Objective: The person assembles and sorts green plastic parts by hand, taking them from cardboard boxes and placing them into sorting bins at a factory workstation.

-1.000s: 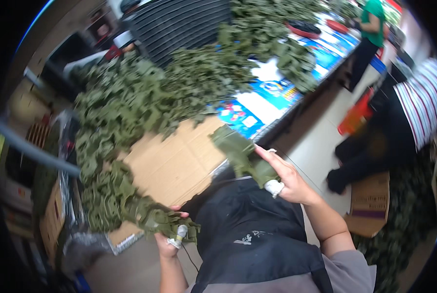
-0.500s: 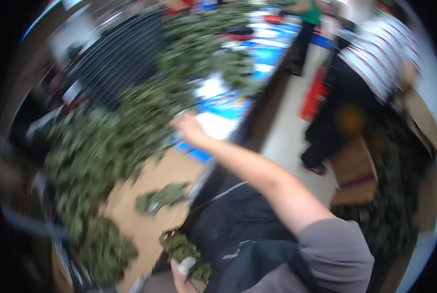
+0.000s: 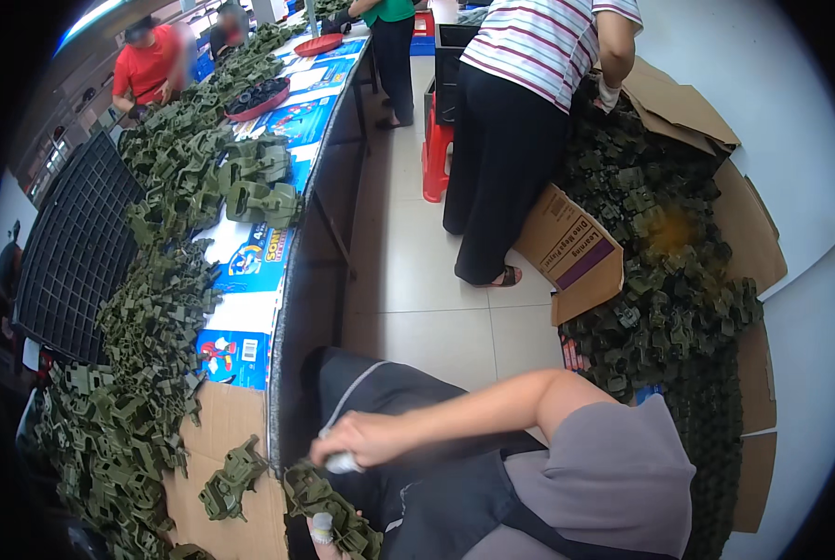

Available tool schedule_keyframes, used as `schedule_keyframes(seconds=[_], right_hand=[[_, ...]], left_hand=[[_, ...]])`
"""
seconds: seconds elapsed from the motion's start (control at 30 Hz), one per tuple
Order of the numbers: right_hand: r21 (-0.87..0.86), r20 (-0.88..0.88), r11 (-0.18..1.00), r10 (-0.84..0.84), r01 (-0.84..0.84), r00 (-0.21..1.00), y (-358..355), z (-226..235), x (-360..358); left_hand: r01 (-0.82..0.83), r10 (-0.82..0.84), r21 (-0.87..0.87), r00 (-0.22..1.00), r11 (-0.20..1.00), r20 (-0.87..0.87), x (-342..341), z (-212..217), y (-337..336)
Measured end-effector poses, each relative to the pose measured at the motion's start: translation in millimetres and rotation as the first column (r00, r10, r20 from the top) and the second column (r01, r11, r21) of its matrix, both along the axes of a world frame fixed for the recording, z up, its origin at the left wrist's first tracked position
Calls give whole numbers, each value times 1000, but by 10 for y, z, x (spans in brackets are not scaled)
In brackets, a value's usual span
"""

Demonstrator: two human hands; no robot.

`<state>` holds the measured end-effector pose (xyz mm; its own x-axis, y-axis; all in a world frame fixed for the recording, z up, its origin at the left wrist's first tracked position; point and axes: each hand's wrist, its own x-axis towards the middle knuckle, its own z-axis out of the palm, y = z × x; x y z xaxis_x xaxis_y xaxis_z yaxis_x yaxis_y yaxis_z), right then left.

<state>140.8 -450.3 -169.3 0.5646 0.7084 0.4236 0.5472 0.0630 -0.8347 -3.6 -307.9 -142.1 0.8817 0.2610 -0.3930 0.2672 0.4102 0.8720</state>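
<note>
Low in front of me, by the table edge, my left hand point(image 3: 324, 541) grips an olive-green molded plastic part point(image 3: 338, 509). A white wrap covers one of its fingers. My right hand point(image 3: 366, 441) is closed just above that part's upper end, with white covering on the fingertips. Whatever is inside its fingers is hidden. Another green part point(image 3: 232, 481) of similar shape lies on the cardboard point(image 3: 235, 420) to the left of my hands.
Piles of green parts point(image 3: 109, 429) line the table beside a black grid tray point(image 3: 77, 252). Red trays point(image 3: 273, 105) sit farther back. On the right, a large open carton point(image 3: 758, 383) holds many green parts; a person in a striped shirt point(image 3: 539, 47) bends over it. Others stand farther off.
My right hand has come back from above the table to the part in my left hand. The view has turned to the right and become sharper.
</note>
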Motion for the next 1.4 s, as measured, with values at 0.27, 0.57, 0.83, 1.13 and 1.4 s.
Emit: schedule_keyframes(seconds=[0.27, 0.57, 0.83, 1.13, 1.4], right_hand=[[-302, 221, 952, 108, -37, 969, -171, -84, -335], [-534, 340, 846, 228, -12, 912, -305, 57, -359], [-518, 173, 841, 283, -157, 943, -135, -115, -258], [-510, 138, 830, 338, -225, 931, -2, -201, -274], [-353, 104, 874, 391, -334, 914, 130, -171, -78]], left_hand=[[297, -307, -81, 897, 951, -318, -53, -396, 508], [440, -448, -105, 890, 892, -78, -29, -435, 326], [406, -418, -233, 908, 884, -4, -110, -639, 376], [360, -360, -143, 932, 922, 27, -193, -669, 317], [347, -344, -118, 938, 931, 44, -171, -575, 425]])
